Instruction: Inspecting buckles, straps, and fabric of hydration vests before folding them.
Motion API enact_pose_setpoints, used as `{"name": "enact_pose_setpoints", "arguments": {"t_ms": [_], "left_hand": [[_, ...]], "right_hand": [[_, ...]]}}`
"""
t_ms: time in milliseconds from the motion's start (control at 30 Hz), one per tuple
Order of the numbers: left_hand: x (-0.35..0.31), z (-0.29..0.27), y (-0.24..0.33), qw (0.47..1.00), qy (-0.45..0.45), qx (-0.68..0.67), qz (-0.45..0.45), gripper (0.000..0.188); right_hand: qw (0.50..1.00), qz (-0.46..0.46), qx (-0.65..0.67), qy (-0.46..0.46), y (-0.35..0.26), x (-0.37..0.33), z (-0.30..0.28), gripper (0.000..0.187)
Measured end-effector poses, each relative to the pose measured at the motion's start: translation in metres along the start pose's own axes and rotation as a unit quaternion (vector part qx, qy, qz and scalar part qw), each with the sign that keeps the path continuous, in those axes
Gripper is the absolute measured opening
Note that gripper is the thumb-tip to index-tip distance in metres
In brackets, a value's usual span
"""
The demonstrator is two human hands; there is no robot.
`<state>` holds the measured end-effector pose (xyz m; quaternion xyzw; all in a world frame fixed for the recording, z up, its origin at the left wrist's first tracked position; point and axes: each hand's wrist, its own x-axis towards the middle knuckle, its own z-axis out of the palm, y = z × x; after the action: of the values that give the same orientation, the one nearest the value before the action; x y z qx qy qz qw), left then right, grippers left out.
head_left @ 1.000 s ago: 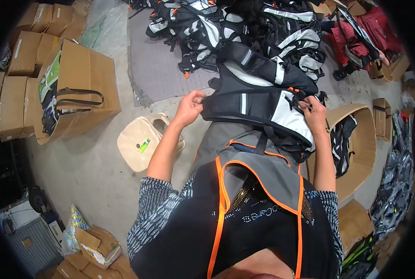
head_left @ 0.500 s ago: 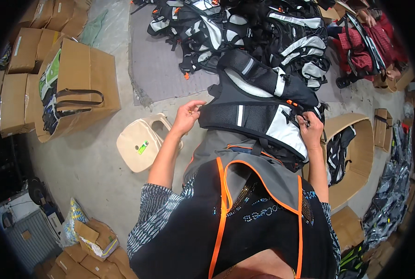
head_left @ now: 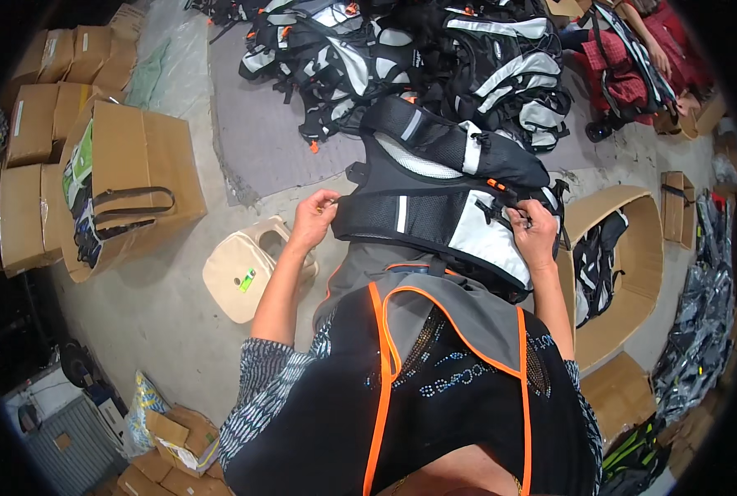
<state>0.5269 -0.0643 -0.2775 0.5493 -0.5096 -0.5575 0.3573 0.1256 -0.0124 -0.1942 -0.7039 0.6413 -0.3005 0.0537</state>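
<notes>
Setting: concrete workshop floor (head_left: 170, 306), seen from above, with a grey mat (head_left: 261, 140) laid on it further out.
Item in hand: black, grey and white backpack vest (head_left: 443, 219), held up in front of the person's chest, spread sideways between both hands, above the floor.
Left hand: left hand (head_left: 312, 219) pinches the vest's left edge at a strap end, fingers closed on the fabric.
Right hand: right hand (head_left: 534, 236) grips the vest's right side at a small buckle or clip, fingers closed on it; exact part under the fingers cannot be told.
Clothing: person wears a grey apron with orange trim (head_left: 451, 322) over a dark top.
Near left: beige plastic stool (head_left: 248, 269) stands on the floor just beside the left forearm.
Near right: open cardboard box (head_left: 624, 264) holds a dark vest, just beside the right forearm.
Beyond: pile of similar black and white vests (head_left: 434, 58) lies on the mat, past the held vest.
Far left: large open carton (head_left: 128, 182) with straps inside, stacked closed cartons (head_left: 38, 124) behind it.
Far right: another person in red (head_left: 641, 58) sits at the upper edge.
</notes>
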Motion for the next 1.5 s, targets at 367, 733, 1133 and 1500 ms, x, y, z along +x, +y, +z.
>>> {"name": "enact_pose_setpoints", "arguments": {"t_ms": [367,733,1133,1500], "left_hand": [[0.002,0.004,0.041,0.972,-0.017,0.233,0.008,0.021],[-0.004,0.126,0.156,0.924,-0.124,0.286,0.222,0.051],[0.011,0.178,0.107,0.867,-0.113,0.446,0.193,0.054],[0.015,0.183,0.084,0.804,-0.064,0.424,0.413,0.039]], "right_hand": [[0.999,-0.003,0.045,-0.006,-0.009,0.006,-0.002,0.013],[0.981,0.09,0.162,-0.05,-0.031,0.015,-0.011,0.009],[0.93,0.251,0.265,-0.033,-0.017,0.013,-0.004,0.004],[0.897,0.369,0.243,0.009,0.025,-0.057,-0.038,0.013]]}}
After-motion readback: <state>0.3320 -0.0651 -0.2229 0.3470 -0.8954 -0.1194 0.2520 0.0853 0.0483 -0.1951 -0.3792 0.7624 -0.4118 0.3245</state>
